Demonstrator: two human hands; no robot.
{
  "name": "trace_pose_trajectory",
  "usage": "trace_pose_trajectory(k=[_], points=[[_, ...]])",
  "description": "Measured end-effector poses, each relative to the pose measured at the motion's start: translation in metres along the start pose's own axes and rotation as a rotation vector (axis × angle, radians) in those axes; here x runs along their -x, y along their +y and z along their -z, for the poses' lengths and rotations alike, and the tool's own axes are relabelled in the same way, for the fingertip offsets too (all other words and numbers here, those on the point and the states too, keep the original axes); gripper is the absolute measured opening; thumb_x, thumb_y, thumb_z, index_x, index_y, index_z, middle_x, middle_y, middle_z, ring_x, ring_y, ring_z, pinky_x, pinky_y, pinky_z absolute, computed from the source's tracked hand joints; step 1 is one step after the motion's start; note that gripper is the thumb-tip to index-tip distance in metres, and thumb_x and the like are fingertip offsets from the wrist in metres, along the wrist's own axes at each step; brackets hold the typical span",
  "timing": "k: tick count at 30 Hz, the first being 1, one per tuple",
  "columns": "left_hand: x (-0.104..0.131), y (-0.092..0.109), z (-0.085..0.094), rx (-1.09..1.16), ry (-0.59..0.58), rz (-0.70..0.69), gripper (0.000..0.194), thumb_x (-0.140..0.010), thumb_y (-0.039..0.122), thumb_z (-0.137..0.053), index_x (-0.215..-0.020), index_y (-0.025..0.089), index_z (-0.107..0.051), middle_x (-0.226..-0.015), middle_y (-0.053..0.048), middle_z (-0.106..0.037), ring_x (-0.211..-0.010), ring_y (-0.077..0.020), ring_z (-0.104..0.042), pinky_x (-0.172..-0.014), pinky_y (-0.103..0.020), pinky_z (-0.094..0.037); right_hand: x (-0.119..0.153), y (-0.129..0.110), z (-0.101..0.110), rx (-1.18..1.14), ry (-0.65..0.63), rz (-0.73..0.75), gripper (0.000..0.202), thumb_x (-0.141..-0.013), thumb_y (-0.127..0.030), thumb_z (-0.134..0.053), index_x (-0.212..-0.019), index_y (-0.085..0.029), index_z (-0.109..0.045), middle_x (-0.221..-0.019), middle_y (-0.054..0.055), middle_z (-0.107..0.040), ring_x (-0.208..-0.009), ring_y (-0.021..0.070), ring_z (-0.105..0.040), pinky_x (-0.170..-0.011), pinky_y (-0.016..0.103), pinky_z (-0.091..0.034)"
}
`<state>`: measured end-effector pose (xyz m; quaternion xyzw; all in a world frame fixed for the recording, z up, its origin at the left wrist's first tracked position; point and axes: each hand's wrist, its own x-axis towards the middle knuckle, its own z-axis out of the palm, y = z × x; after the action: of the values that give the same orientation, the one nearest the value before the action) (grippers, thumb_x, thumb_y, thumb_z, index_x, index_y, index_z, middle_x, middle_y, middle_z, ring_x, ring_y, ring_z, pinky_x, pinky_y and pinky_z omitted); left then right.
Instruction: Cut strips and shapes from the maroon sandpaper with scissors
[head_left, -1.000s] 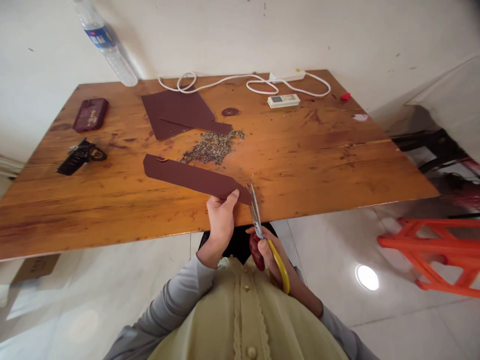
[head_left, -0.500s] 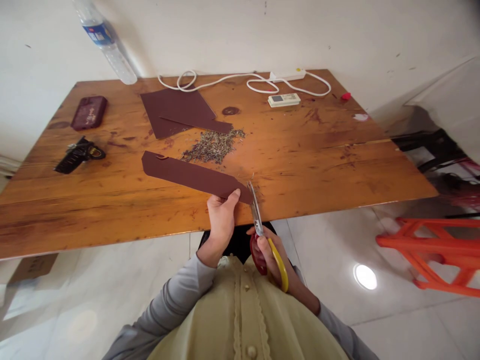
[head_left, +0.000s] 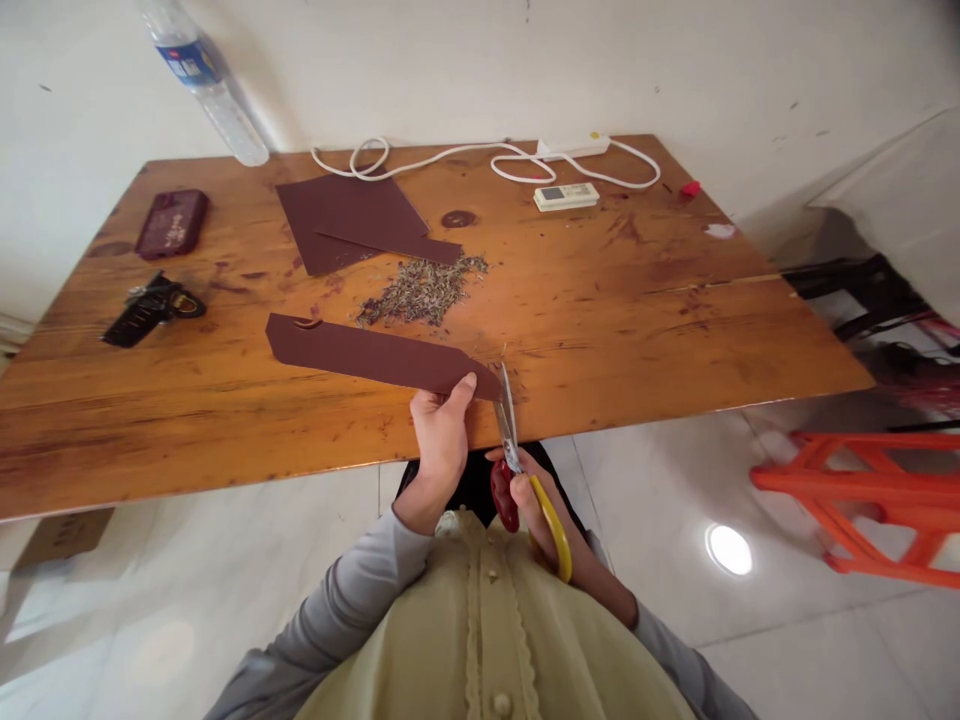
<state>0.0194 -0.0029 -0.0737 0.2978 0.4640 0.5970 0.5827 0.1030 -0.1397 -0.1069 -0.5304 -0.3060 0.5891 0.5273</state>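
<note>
A long strip of dark maroon card (head_left: 360, 352), with angled corners and a small notch near its far left end, is pinched by its right part in my left hand (head_left: 441, 430), thumb on top. My right hand (head_left: 536, 500) grips scissors (head_left: 507, 420) with one red and one yellow handle. Their blades point away from me, slightly apart, at the strip's right end. Beyond the strip lies a heap of small dark clippings (head_left: 424, 290). A narrower maroon piece (head_left: 390, 245) rests over a larger maroon sheet (head_left: 337, 215) behind the heap.
On the wooden table (head_left: 637, 310) are a maroon phone (head_left: 172, 222), a black hair claw clip (head_left: 152, 308), a white remote (head_left: 566, 196) and a white power strip (head_left: 574, 146) with its cord. A plastic bottle (head_left: 202, 85) leans on the wall. An orange stool (head_left: 855, 500) stands at right.
The strip's left end has swung toward me and a little left. The scissors have shifted slightly left, and their blades are opened a bit wider.
</note>
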Motion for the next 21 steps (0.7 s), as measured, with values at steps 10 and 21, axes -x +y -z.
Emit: trace_pose_trajectory(k=[10, 21], points=[[0.002, 0.001, 0.004, -0.032, -0.057, 0.025, 0.022, -0.067, 0.033, -0.089, -0.070, 0.020, -0.072, -0.075, 0.001, -0.074, -0.070, -0.0151, -0.065, -0.076, -0.030, -0.054, -0.003, -0.007, -0.017, -0.230, 0.048, -0.051, 0.065, -0.082, -0.087, -0.072, -0.102, -0.025, -0.063, -0.067, -0.009, -0.040, -0.051, 0.0106, -0.030, -0.041, 0.022, -0.030], [0.002, 0.003, 0.000, -0.014, -0.010, 0.021, 0.021, -0.064, 0.031, -0.089, -0.069, 0.020, -0.072, -0.074, 0.001, -0.074, -0.069, -0.0144, -0.064, -0.073, -0.029, -0.053, -0.001, -0.011, -0.017, -0.232, 0.034, -0.065, 0.067, -0.079, -0.088, -0.073, -0.102, -0.026, -0.065, -0.067, -0.008, -0.041, -0.050, 0.0103, -0.031, -0.041, 0.022, -0.029]])
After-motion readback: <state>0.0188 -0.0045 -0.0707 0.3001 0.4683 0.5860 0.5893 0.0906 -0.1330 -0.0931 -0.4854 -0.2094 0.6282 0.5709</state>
